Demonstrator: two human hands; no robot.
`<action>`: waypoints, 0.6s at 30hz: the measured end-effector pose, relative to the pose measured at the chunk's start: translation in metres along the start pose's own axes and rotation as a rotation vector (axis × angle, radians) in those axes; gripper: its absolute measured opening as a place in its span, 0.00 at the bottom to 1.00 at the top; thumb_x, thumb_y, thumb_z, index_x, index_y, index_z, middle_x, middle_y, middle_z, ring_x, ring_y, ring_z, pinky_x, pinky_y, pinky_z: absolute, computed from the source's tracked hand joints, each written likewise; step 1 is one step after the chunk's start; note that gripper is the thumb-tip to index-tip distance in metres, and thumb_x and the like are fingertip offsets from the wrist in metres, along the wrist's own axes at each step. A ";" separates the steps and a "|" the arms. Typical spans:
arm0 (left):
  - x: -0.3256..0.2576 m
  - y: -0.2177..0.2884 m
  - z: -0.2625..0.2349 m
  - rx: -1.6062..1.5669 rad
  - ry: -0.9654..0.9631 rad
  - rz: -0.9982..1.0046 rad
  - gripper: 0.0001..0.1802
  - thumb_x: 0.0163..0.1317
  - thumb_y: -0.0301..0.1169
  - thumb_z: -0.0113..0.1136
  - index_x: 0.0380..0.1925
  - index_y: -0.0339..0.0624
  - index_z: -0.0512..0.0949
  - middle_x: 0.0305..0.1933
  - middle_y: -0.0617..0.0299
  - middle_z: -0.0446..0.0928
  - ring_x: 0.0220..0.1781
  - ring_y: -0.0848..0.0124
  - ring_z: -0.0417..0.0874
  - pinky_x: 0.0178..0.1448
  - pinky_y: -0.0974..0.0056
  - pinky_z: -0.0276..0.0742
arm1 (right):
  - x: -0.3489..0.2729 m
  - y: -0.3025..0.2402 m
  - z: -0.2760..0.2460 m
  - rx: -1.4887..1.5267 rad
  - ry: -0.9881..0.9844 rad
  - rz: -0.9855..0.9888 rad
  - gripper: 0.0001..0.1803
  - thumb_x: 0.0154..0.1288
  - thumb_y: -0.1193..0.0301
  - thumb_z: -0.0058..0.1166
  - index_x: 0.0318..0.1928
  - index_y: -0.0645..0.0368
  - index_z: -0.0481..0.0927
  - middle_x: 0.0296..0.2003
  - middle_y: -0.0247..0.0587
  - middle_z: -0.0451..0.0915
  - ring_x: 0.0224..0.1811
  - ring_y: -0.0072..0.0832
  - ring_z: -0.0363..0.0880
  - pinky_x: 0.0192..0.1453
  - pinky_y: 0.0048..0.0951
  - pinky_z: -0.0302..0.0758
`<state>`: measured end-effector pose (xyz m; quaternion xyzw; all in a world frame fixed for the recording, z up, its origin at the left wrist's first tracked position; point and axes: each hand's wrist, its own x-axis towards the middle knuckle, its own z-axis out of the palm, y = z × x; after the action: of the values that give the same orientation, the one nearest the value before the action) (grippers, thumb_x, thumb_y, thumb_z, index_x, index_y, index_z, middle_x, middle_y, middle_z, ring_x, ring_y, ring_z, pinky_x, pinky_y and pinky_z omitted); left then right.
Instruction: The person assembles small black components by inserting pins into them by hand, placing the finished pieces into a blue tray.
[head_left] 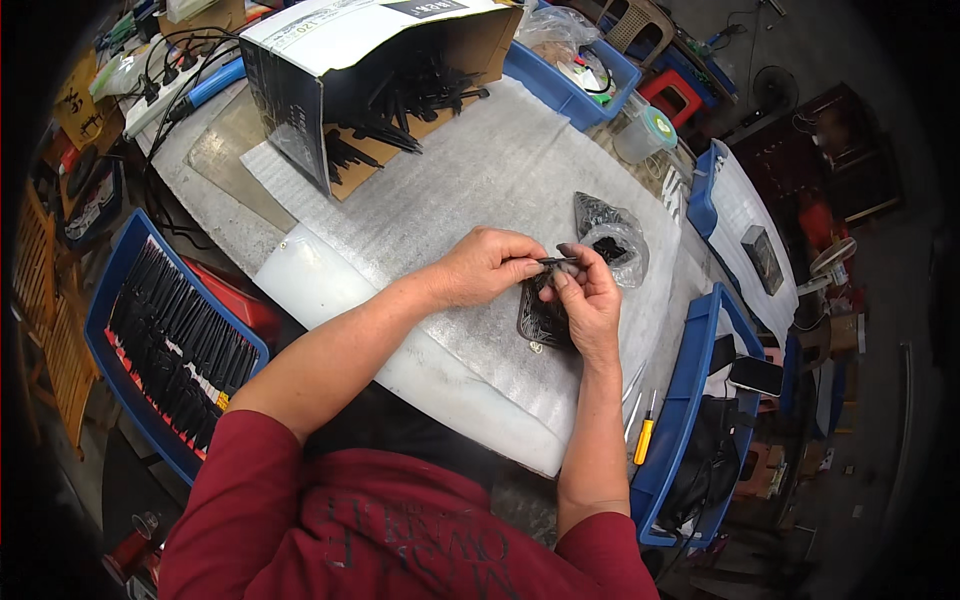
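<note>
Both my hands meet above the foam-covered table. Between them is a small, slender black part, too small to name more exactly. My left hand pinches its left end between thumb and fingertips. The fingers of my right hand close on its other end. Right below the hands lies a dark tray with small pieces in it, partly hidden by my right hand. Just beyond them a clear plastic bag of small black parts rests on the foam sheet.
An open cardboard box full of black slender parts lies at the far left. Blue bins flank the table: a left bin with rows of black parts, a right bin with a phone. A yellow-handled screwdriver lies at the right edge.
</note>
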<state>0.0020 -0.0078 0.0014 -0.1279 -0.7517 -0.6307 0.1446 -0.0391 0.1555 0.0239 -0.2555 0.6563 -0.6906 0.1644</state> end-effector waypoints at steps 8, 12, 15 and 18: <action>0.000 -0.001 -0.002 0.117 -0.024 0.049 0.08 0.51 0.28 0.55 0.30 0.36 0.76 0.25 0.56 0.76 0.27 0.68 0.76 0.32 0.66 0.70 | 0.001 -0.001 -0.009 0.185 0.095 -0.028 0.05 0.60 0.77 0.47 0.36 0.63 0.68 0.26 0.39 0.74 0.23 0.21 0.74 0.28 0.17 0.71; 0.000 0.000 -0.001 0.158 -0.051 0.058 0.08 0.52 0.28 0.56 0.31 0.36 0.77 0.27 0.58 0.77 0.29 0.68 0.77 0.34 0.67 0.71 | 0.002 0.002 -0.013 0.235 0.110 -0.120 0.05 0.60 0.76 0.48 0.35 0.63 0.68 0.24 0.38 0.74 0.20 0.18 0.71 0.24 0.15 0.67; 0.000 0.000 -0.001 0.176 -0.055 0.091 0.08 0.52 0.28 0.56 0.31 0.36 0.77 0.27 0.58 0.77 0.29 0.67 0.77 0.34 0.66 0.71 | 0.002 0.002 -0.011 0.216 0.120 -0.113 0.06 0.59 0.75 0.50 0.35 0.62 0.69 0.23 0.37 0.73 0.19 0.17 0.69 0.23 0.14 0.66; 0.001 0.001 -0.002 0.194 -0.087 0.076 0.07 0.51 0.27 0.56 0.30 0.36 0.77 0.28 0.58 0.77 0.29 0.66 0.77 0.34 0.65 0.71 | 0.001 0.003 -0.011 0.171 0.114 -0.084 0.06 0.59 0.74 0.50 0.34 0.62 0.69 0.23 0.35 0.73 0.19 0.16 0.68 0.22 0.13 0.65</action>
<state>0.0015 -0.0093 0.0026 -0.1690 -0.8094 -0.5429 0.1471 -0.0466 0.1633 0.0206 -0.2282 0.5918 -0.7639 0.1189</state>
